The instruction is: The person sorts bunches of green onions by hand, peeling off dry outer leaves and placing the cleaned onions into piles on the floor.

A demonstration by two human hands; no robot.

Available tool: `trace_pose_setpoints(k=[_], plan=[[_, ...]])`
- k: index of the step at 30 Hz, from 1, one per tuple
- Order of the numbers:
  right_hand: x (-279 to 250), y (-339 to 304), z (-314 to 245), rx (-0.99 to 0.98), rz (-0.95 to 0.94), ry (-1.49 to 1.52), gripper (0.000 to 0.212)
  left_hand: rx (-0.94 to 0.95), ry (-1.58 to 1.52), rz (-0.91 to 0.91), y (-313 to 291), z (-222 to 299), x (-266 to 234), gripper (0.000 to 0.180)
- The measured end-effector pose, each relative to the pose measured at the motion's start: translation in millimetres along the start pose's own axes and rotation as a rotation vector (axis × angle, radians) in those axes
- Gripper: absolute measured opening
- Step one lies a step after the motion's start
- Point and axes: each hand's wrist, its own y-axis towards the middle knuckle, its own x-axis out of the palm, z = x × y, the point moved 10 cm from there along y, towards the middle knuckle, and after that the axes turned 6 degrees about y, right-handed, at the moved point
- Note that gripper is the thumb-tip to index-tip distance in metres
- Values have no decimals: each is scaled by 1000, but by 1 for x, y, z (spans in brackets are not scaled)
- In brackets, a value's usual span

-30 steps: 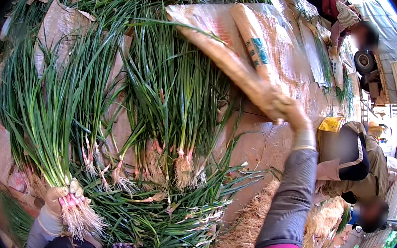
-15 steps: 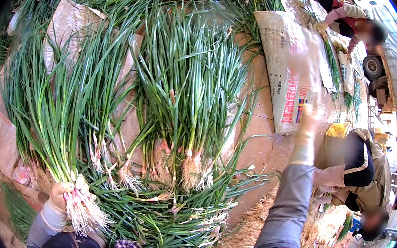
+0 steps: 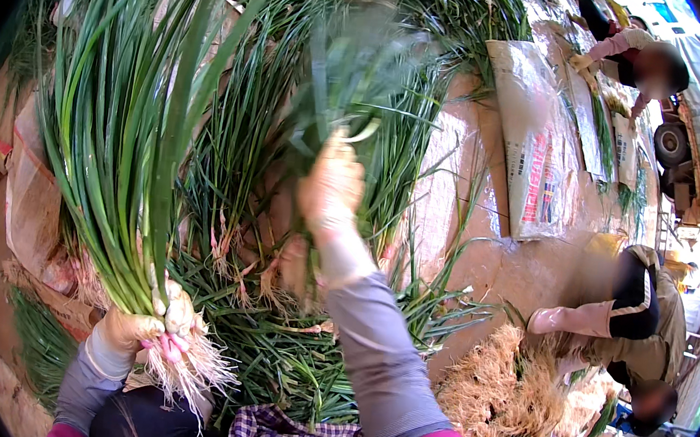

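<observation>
My left hand [image 3: 136,330], in a pale glove, grips a thick bunch of green onions [image 3: 124,139] near the white bulbs and roots, leaves pointing up. My right hand [image 3: 332,184], also gloved, is raised mid-frame and closed on a blurred handful of green onion leaves [image 3: 350,69]. Below both hands lie rows of spread green onions [image 3: 268,346] on brown cardboard [image 3: 447,186].
A pile of cut pale roots [image 3: 494,387] lies at lower right. A crouching person [image 3: 621,315] works beside it, and another person [image 3: 631,56] bends at the top right. A printed plastic sack [image 3: 533,144] lies on the cardboard. A vehicle wheel [image 3: 672,143] shows far right.
My right hand left the sack at the right and swung to the middle, now gripping onion leaves. My left hand lifted its bunch higher.
</observation>
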Motion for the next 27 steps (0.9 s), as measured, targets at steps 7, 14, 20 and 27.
trace_pose_setpoints(k=[7, 14, 20, 27], plan=[[-6, -89, -48, -474, 336, 351, 38, -152, -157, 211, 4, -37, -33, 24], [-1, -122, 162, 264, 295, 1015, 14, -225, -589, 188, -23, -77, -64, 26], [12, -101, 66, 109, 278, 86, 67, -56, -505, -65, -44, -24, -23, 27], [7, -50, 182, 542, 133, 38, 107, -135, -523, -11, -54, -38, -34, 33]])
